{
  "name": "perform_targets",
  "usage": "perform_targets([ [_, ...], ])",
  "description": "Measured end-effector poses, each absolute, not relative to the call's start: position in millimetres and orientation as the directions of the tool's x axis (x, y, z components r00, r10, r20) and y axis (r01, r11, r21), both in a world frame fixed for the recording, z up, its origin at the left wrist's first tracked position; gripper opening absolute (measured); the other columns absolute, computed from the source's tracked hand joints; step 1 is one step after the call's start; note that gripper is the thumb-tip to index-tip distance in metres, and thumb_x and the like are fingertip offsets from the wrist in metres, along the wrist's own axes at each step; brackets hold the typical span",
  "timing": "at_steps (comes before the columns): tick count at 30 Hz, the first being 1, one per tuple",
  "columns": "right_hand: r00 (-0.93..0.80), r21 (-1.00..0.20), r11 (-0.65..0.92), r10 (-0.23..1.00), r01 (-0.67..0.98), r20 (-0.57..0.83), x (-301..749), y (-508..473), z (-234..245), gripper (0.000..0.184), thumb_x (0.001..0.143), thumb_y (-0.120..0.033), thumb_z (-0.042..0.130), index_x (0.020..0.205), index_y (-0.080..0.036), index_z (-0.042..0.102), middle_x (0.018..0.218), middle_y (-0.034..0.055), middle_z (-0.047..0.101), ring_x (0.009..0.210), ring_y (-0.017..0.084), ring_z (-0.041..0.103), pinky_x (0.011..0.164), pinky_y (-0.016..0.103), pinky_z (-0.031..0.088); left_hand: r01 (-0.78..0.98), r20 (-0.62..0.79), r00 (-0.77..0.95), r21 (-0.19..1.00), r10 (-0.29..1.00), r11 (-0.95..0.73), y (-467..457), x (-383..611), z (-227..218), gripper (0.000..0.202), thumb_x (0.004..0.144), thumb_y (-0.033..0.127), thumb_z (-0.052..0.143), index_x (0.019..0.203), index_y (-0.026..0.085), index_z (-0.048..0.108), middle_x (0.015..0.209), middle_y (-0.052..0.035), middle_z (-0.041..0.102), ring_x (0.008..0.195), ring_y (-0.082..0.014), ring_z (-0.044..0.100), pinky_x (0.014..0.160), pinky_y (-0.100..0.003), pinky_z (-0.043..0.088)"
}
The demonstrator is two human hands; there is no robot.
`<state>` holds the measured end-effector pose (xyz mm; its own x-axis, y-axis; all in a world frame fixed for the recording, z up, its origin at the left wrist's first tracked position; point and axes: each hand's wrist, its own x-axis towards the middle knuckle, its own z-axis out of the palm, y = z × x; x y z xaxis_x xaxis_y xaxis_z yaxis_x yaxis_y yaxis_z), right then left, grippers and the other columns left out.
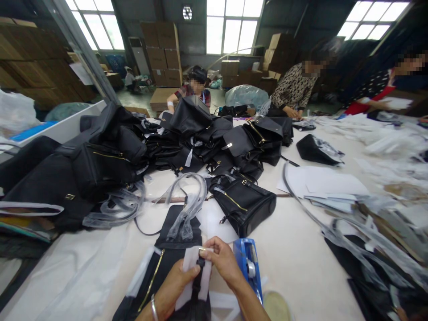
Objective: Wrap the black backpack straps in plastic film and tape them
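A black bag (174,249) with a gold zipper lies flat in front of me on the white table (301,263). My left hand (175,285) and my right hand (222,261) are both closed on a white piece of wrapping paper (193,267) folded round a black strap with a gold fitting on the bag. A blue tape dispenser (249,263) sits just right of my right hand. Clear plastic sleeves (187,200) cover the bag's upper straps.
A black handbag (242,203) stands beyond my hands. Piles of black bags (110,156) cover the left and the middle. White paper sheets (321,183) lie to the right. Three people work at the far side. Cardboard boxes (162,53) stand by the back wall.
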<state>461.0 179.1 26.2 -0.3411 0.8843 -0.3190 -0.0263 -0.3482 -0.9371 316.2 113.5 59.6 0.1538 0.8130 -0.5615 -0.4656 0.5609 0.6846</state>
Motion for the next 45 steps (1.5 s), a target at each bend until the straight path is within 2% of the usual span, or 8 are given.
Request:
perform_targets([
  [12, -0.339, -0.928, -0.367, 0.883, -0.069, -0.324, 459.3, 176.9, 23.4, 0.018, 0.070, -0.030, 0.070, 0.078, -0.018, 0.058, 0.070, -0.0020, 0.062, 0.067, 0.015, 0.058, 0.060, 0.024, 0.042, -0.413, -0.535, 0.082, 0.750, 0.841, 0.517, 112.2, 322.7, 58.2, 0.046, 0.071, 0.043, 0.071, 0.103, 0.010, 0.068, 0.083, -0.0108, 0.072, 0.082, -0.0262, 0.064, 0.073, -0.034, 0.048],
  [19, -0.225, -0.954, -0.268, 0.930, 0.131, -0.292, 454.2, 176.6, 22.7, 0.018, 0.069, -0.032, 0.071, 0.075, -0.018, 0.061, 0.064, -0.0040, 0.058, 0.058, 0.012, 0.052, 0.055, 0.023, 0.040, -0.339, -0.565, 0.036, 0.769, 0.824, 0.542, 112.4, 324.5, 50.5, 0.049, 0.077, 0.045, 0.064, 0.112, 0.011, 0.064, 0.088, -0.0107, 0.072, 0.075, -0.0225, 0.064, 0.071, -0.032, 0.048],
  [22, -0.275, -0.933, -0.359, 0.900, -0.023, -0.339, 459.1, 170.2, 20.9, 0.027, 0.077, -0.044, 0.063, 0.084, -0.018, 0.061, 0.062, -0.0034, 0.056, 0.053, 0.012, 0.052, 0.051, 0.022, 0.040, -0.309, -0.573, -0.008, 0.781, 0.819, 0.543, 112.4, 324.5, 48.3, 0.051, 0.078, 0.049, 0.060, 0.109, 0.009, 0.065, 0.087, -0.0113, 0.072, 0.071, -0.0215, 0.063, 0.066, -0.031, 0.048],
  [26, -0.312, -0.852, -0.466, 0.868, -0.239, -0.387, 469.9, 156.8, 16.0, 0.041, 0.084, -0.051, 0.053, 0.106, -0.017, 0.059, 0.073, 0.0019, 0.061, 0.062, 0.014, 0.057, 0.057, 0.024, 0.044, -0.330, -0.578, -0.042, 0.778, 0.815, 0.535, 110.1, 322.7, 44.8, 0.050, 0.079, 0.048, 0.060, 0.113, 0.011, 0.063, 0.093, -0.0115, 0.072, 0.075, -0.0228, 0.065, 0.071, -0.033, 0.049],
  [31, -0.455, -0.863, -0.438, 0.841, -0.254, -0.293, 468.8, 148.0, 18.5, 0.035, 0.081, -0.044, 0.061, 0.106, -0.019, 0.063, 0.078, 0.0026, 0.061, 0.063, 0.014, 0.054, 0.060, 0.027, 0.045, -0.386, -0.553, -0.016, 0.772, 0.833, 0.505, 109.5, 321.2, 44.4, 0.046, 0.079, 0.042, 0.063, 0.113, 0.012, 0.063, 0.102, -0.0130, 0.070, 0.086, -0.0242, 0.065, 0.078, -0.033, 0.049],
  [37, -0.505, -0.867, -0.435, 0.819, -0.242, -0.270, 463.8, 150.1, 25.4, 0.033, 0.081, -0.040, 0.064, 0.106, -0.019, 0.064, 0.072, -0.0004, 0.057, 0.058, 0.010, 0.046, 0.058, 0.023, 0.039, -0.342, -0.524, 0.099, 0.781, 0.846, 0.523, 110.6, 318.9, 41.6, 0.046, 0.080, 0.043, 0.061, 0.113, 0.011, 0.063, 0.088, -0.0109, 0.072, 0.078, -0.0215, 0.064, 0.072, -0.031, 0.048],
  [41, -0.488, -0.882, -0.419, 0.829, -0.217, -0.274, 463.3, 146.3, 25.3, 0.035, 0.081, -0.043, 0.062, 0.109, -0.021, 0.063, 0.078, 0.0003, 0.058, 0.059, 0.009, 0.044, 0.058, 0.022, 0.038, -0.304, -0.461, 0.068, 0.835, 0.885, 0.458, 109.4, 318.3, 30.0, 0.044, 0.078, 0.039, 0.064, 0.114, 0.012, 0.062, 0.084, -0.0072, 0.071, 0.077, -0.0196, 0.063, 0.075, -0.030, 0.048],
  [45, -0.476, -0.882, -0.434, 0.824, -0.183, -0.306, 462.0, 140.2, 18.7, 0.036, 0.083, -0.044, 0.060, 0.113, -0.022, 0.061, 0.080, 0.0001, 0.059, 0.059, 0.009, 0.042, 0.058, 0.022, 0.036, -0.232, -0.381, -0.001, 0.900, 0.925, 0.370, 110.4, 317.3, 27.0, 0.041, 0.079, 0.037, 0.063, 0.113, 0.013, 0.062, 0.097, -0.0090, 0.070, 0.092, -0.0242, 0.063, 0.084, -0.033, 0.047],
])
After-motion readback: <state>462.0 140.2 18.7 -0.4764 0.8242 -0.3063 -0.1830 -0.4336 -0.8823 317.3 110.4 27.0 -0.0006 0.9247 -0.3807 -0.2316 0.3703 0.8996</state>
